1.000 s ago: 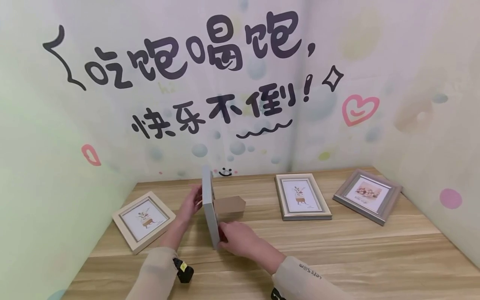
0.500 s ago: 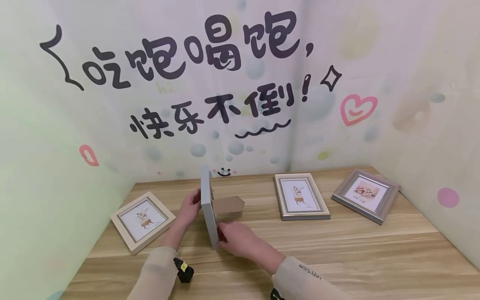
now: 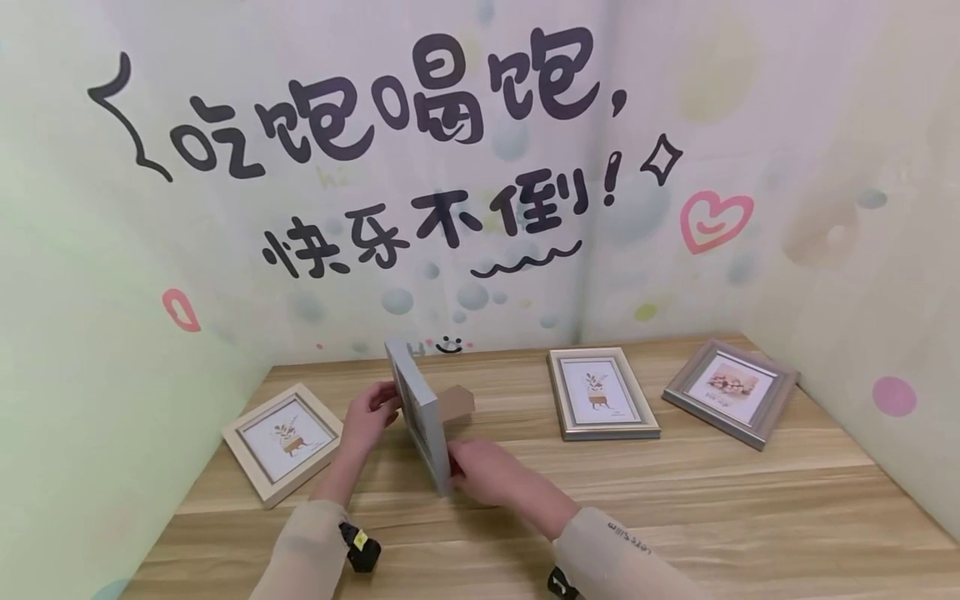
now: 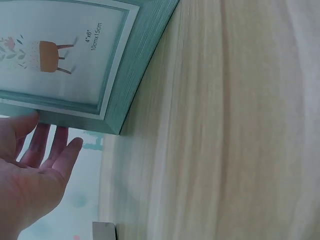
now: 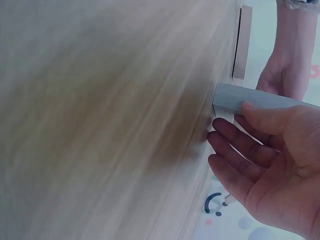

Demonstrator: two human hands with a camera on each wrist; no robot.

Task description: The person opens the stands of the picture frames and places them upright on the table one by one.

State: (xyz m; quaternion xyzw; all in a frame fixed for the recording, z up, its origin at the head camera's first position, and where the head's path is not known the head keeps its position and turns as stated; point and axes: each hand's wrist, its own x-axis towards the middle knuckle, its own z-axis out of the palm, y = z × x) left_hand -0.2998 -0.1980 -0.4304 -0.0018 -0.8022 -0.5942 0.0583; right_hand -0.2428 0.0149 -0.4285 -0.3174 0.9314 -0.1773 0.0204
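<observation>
Tilted now where it stood nearly edge-on a second ago, the frame [image 3: 418, 410] sits at centre of the head view on the table [image 3: 675, 500], its brown stand [image 3: 457, 404] behind. Left hand [image 3: 369, 414] lies flat-fingered against its face; right hand [image 3: 483, 473] seems to have thumb and fingers round the lower corner, though the wrist view is blurry. It looks stiff, light, probably glazed and breakable, so best held by the edges. Three other frames lie flat nearby.
</observation>
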